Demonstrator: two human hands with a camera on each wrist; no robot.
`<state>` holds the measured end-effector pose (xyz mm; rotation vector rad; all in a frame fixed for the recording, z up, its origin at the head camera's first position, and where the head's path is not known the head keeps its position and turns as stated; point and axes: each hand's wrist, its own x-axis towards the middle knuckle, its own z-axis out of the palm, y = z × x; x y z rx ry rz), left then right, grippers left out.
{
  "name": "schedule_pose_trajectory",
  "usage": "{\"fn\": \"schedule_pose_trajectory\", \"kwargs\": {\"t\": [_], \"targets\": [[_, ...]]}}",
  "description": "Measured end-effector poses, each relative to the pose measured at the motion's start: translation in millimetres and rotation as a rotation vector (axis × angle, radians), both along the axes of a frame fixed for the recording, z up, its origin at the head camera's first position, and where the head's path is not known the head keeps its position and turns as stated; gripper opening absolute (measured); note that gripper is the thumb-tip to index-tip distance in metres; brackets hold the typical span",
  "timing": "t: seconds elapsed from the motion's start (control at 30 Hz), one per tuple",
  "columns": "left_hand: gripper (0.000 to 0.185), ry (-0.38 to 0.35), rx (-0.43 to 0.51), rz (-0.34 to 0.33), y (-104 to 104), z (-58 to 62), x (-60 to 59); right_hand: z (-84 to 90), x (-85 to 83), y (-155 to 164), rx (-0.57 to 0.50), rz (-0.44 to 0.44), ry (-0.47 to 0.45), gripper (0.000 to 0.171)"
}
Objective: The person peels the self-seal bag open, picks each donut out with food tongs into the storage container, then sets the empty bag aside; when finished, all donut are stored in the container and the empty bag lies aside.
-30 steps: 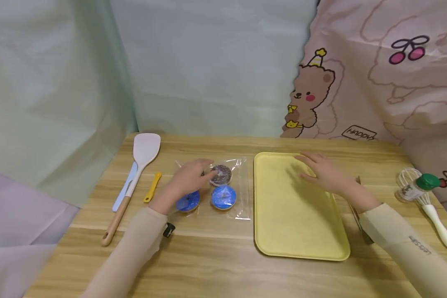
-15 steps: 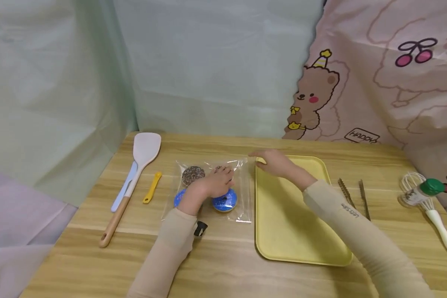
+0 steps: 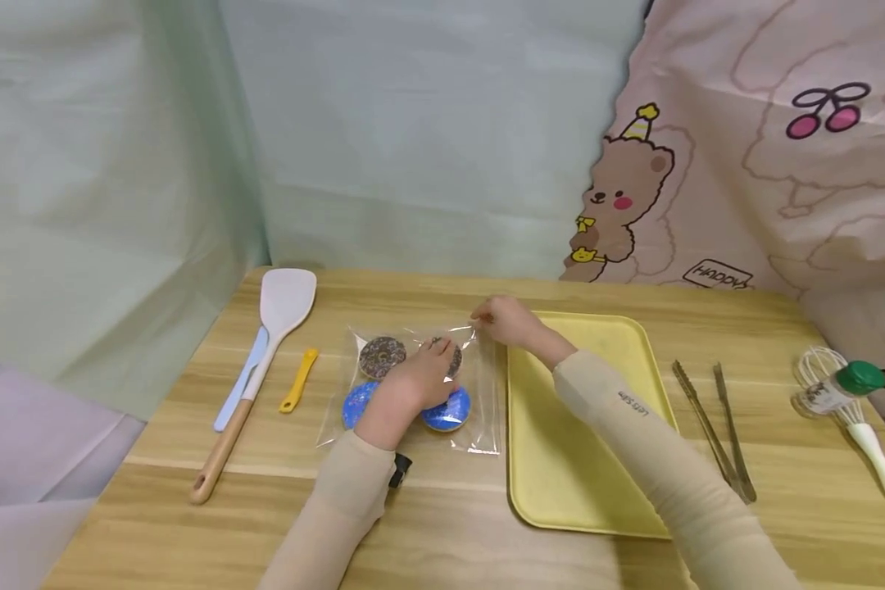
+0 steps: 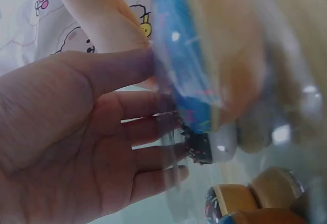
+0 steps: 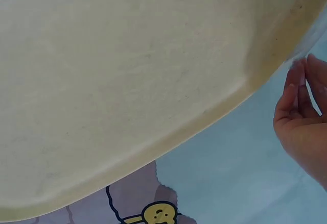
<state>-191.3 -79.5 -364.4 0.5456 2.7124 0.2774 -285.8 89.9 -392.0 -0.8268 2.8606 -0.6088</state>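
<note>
A clear plastic bag (image 3: pixel 481 426) lies on the table with several toy donuts inside. Chocolate-topped ones, such as the chocolate donut (image 3: pixel 382 358), sit at the back; blue-topped ones, such as the blue donut (image 3: pixel 446 414), sit in front. My left hand (image 3: pixel 416 383) rests over the right-hand donuts, partly hiding them; in the left wrist view its fingers (image 4: pixel 148 129) are extended against the plastic. At the bag's far right corner, my right hand (image 3: pixel 510 322) pinches the plastic between thumb and fingers, just over the corner of the yellow tray (image 3: pixel 568 483).
Right of the tray lie metal tongs (image 3: pixel 715 434), a whisk (image 3: pixel 876 467) and a green-capped shaker bottle (image 3: pixel 826 397). On the left are a white turner (image 3: pixel 286 301) with a wooden handle, a light blue flat tool (image 3: pixel 238 395) and a small yellow tool (image 3: pixel 300 381).
My right hand has crossed left from above the tray to the bag's corner and now pinches it. My left hand has shifted right onto the right-hand donuts.
</note>
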Motion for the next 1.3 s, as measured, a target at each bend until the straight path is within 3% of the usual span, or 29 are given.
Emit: {"fn": "schedule_pose_trajectory", "kwargs": {"t": [0.47,0.77,1.1,1.3], "targets": [[0.066,-0.017,0.075,0.047,0.3,-4.7,0.3,-4.7,-6.4,5.2,-0.013,-0.004,-0.02,0.01],[0.067,-0.004,0.087,0.059,1.8,-3.5,-0.5,2.9,5.3,20.4,-0.038,0.077,0.102,0.007],[0.068,0.009,0.104,0.032,-2.2,-1.2,-1.4,10.3,8.9,25.9,-0.129,0.007,0.108,0.012],[0.069,-0.001,0.078,0.028,0.1,-4.5,-3.1,14.5,10.2,17.0,-0.01,0.193,0.177,0.022]]}}
